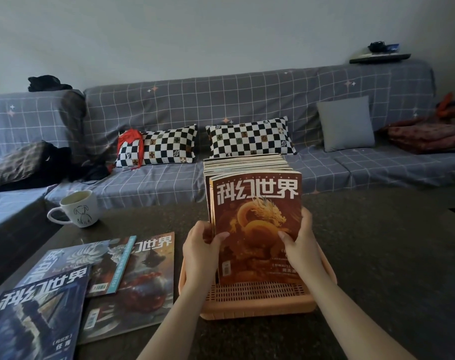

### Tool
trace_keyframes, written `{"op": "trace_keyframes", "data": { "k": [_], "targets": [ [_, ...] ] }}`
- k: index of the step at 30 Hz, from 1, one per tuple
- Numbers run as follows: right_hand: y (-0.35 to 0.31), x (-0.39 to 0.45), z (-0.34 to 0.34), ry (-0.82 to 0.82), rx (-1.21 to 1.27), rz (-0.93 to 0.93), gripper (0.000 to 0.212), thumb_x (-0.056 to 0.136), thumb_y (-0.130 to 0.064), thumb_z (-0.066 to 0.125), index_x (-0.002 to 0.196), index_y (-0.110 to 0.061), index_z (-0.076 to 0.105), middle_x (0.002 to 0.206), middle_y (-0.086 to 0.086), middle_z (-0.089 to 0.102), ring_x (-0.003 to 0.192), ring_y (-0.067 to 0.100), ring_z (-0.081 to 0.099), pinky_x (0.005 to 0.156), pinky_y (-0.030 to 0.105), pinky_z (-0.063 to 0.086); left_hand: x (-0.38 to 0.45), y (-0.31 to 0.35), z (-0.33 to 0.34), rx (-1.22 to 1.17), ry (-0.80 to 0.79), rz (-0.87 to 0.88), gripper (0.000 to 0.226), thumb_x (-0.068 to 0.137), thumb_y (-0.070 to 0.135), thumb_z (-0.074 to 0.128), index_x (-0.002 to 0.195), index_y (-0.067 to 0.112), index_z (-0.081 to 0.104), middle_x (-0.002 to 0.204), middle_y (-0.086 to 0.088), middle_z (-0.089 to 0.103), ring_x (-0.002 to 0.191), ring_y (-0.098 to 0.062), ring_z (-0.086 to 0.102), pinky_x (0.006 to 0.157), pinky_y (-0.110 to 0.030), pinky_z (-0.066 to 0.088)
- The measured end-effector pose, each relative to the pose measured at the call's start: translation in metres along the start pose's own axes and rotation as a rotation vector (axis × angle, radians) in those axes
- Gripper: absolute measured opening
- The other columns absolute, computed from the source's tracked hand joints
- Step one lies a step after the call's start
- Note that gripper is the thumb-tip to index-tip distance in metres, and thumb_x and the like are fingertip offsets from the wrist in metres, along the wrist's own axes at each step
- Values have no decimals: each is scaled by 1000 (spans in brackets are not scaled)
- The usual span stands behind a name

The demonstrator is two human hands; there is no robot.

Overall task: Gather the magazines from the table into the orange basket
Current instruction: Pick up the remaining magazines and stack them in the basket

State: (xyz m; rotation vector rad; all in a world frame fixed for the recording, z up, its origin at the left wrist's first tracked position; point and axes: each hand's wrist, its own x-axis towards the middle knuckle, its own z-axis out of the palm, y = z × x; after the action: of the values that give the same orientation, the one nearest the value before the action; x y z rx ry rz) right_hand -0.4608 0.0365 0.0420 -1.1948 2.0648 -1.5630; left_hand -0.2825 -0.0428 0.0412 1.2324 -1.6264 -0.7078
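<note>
Table [377, 255] dark, perhaps stone, mug [78, 209], grey checked sofa [221, 105] behind

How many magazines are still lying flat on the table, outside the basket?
4, all left of the orange basket: dark blue one nearest, pale blue one behind it, teal-edged one, brown one closest to the basket. Overlaps may hide more.

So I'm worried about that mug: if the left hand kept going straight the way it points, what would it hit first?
Probably not the mug. The left hand points up and slightly right, gripping the upright magazine stack in the orange basket, so it meets those magazines first; the mug stands far left.
</note>
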Motion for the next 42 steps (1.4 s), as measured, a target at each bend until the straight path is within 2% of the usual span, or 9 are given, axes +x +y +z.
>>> {"op": "trace_keyframes", "data": {
  "k": [7, 10, 13, 17, 23, 28, 35, 37, 42],
  "targets": [
    [1, 1, 4, 45, -117, -25, 77, 84, -11, 66, 145, -20, 18, 146, 9, 28, 137, 23, 29, 109, 42, 31, -1, -1, 0, 22, 10, -26, 26, 80, 28, 77, 97, 18, 61, 101, 2, 63, 89, -15, 62, 73, -29, 52],
    [1, 4, 5, 8, -18, 85, 84, 82, -16, 69, 147, -24, 16, 149, 6, 25, 139, 23, 25, 112, 48, 26, 0, -4, 0, 14, 17, -79, 45, 86, 27, 70, 124, 14, 50, 127, -2, 47, 115, -20, 52, 87, -29, 47],
    [1, 7, 5, -121, 107, 192, 78, 86, -24, 64, 147, -30, 15, 149, 2, 34, 137, 23, 33, 110, 52, 32, 2, -6, 2, -20, -199, -100, 62, 97, 32, 53, 151, 21, 24, 149, -2, 39, 133, -21, 44, 105, -42, 45],
    [1, 5, 6, -207, 61, 143, 85, 89, -27, 61, 147, -36, 0, 153, -1, 23, 141, 23, 26, 112, 53, 28, 0, -1, 2, -174, -460, -221, 59, 102, 37, 38, 152, 38, 7, 146, 2, 44, 130, -21, 48, 105, -46, 46],
    [0, 5, 8, -151, 90, 145, 89, 86, -31, 64, 148, -33, 1, 152, 0, 27, 139, 24, 30, 111, 51, 30, 1, 0, 0, -322, -494, -324, 77, 96, 46, 49, 151, 45, -6, 152, 4, 34, 135, -26, 43, 109, -50, 40],
    [3, 6, 7, -194, 87, 174, 82, 86, -36, 63, 147, -31, 10, 149, 0, 34, 136, 24, 35, 108, 48, 33, 1, 0, -2, -383, -496, -315, 66, 95, 41, 52, 148, 48, 14, 145, 2, 46, 128, -23, 50, 107, -50, 42],
    [1, -1, -6, -146, 168, 173, 92, 78, -46, 69, 149, -32, 12, 149, -1, 35, 134, 23, 39, 106, 49, 37, -10, 8, -15, -254, -423, -284, 73, 97, 46, 46, 153, 36, 2, 147, 11, 33, 131, -13, 41, 108, -36, 39],
    [-1, -8, -13, -106, 134, 180, 93, 77, -48, 69, 148, -33, 12, 149, -1, 35, 133, 23, 40, 106, 53, 36, -17, 5, -25, -218, -397, -224, 76, 89, 57, 48, 152, 38, 9, 154, 12, 28, 137, -12, 36, 112, -43, 37],
    [-24, -46, -14, -38, 50, -11, 56, 84, -36, 65, 134, -33, 40, 131, -10, 49, 125, 11, 42, 104, 39, 38, -40, 6, -58, -284, -328, -159, 36, 101, 23, 45, 137, 29, 42, 135, 13, 46, 127, -8, 46, 106, -34, 42]
  ]
}}
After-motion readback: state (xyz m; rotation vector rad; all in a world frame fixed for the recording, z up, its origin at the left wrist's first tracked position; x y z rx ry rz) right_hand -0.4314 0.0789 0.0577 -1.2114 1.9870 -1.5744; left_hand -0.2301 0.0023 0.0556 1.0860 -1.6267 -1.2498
